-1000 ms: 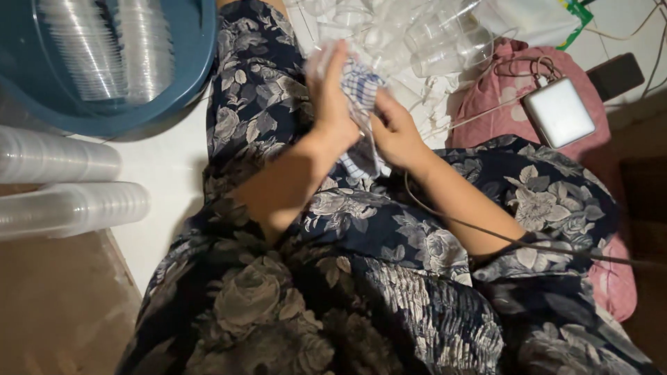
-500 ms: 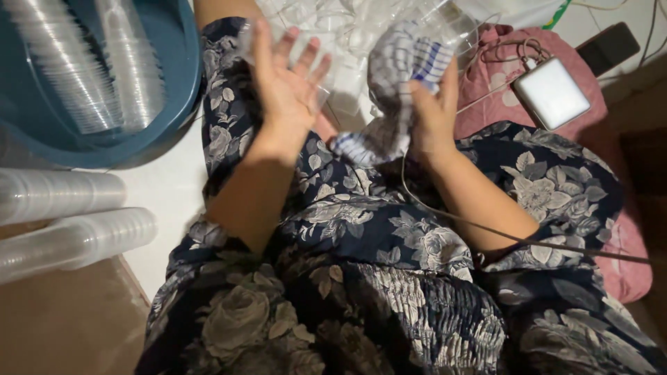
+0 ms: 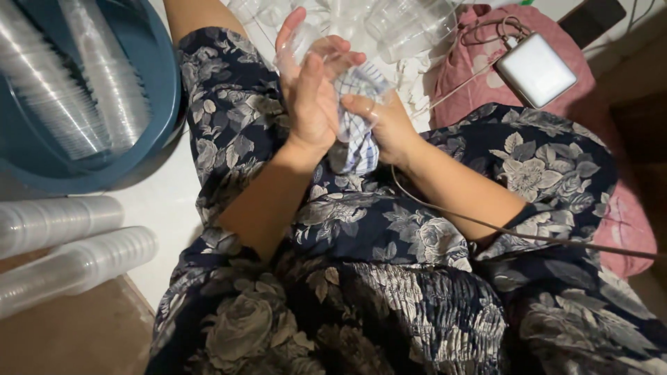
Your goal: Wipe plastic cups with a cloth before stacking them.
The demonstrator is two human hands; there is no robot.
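Wiping a clear plastic cup (image 3: 316,48), a seated person works over a lap covered by a dark floral dress (image 3: 389,278). Their left hand (image 3: 313,90) is wrapped around the cup, fingers closed on its wall and thumb side raised, which holds it steady above the lap with what looks like its mouth turned toward the other hand. Their right hand (image 3: 379,118) grips a bunched blue-and-white checked cloth (image 3: 358,132) and presses it against the cup; how far the cloth goes inside cannot be told. Loose clear cups (image 3: 410,24) lie heaped just beyond the hands, within easy reach. A blue plastic tub (image 3: 163,104) at the person's left holds long nested stacks of cups (image 3: 83,90) laid on their sides, and two more stacks (image 3: 66,243) lie outside it, near the knee. These rest on a pale white floor (image 3: 167,208), which gives way to a brown surface at the lower left. To the right, a white power adapter (image 3: 536,68) with a coiled cord sits on a pink cushion (image 3: 479,76), and a thin cable (image 3: 486,226) trails across the right forearm. Lighting is dim and warm, with shadow filling the right edge.
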